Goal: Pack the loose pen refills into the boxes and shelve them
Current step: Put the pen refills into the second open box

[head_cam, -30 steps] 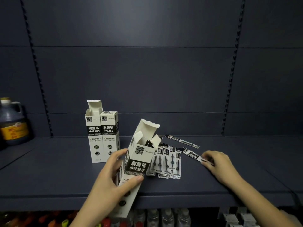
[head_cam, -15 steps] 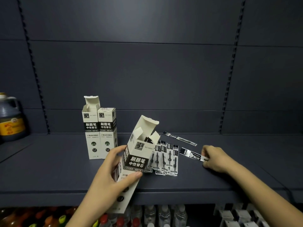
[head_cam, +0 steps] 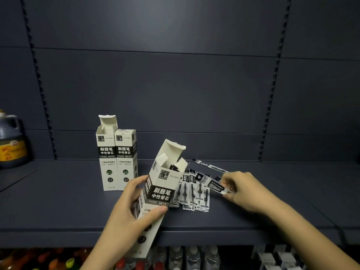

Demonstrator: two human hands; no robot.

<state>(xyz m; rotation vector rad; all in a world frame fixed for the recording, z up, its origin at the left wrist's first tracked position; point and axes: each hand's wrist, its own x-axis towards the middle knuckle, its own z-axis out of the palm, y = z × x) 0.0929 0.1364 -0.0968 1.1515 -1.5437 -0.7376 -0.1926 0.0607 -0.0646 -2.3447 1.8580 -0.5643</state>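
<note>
A dark blue-grey shelf [head_cam: 58, 207] with a panelled back wall [head_cam: 175, 84] fills the view. A large dark jug [head_cam: 10, 141] with a yellow label stands at the far left of the shelf. Bottles [head_cam: 187, 258] show on the level below, partly hidden by the shelf edge.

Two white boxes [head_cam: 116, 158] stand upright and touching each other, left of centre; the left one has its top flap raised, the right one is closed.

A third box [head_cam: 155, 197], top flaps open, is tilted with its mouth pointing up and to the right. The left hand [head_cam: 126, 215] grasps it around the middle, thumb across the front face, fingers behind.

A row of packed refills [head_cam: 191, 190] lies flat on the shelf just right of the tilted box. One single refill [head_cam: 209, 165] lies behind the row.

The right hand [head_cam: 247, 191] pinches one refill packet [head_cam: 216, 185] at its end, held above the row; the packet is blurred
</note>
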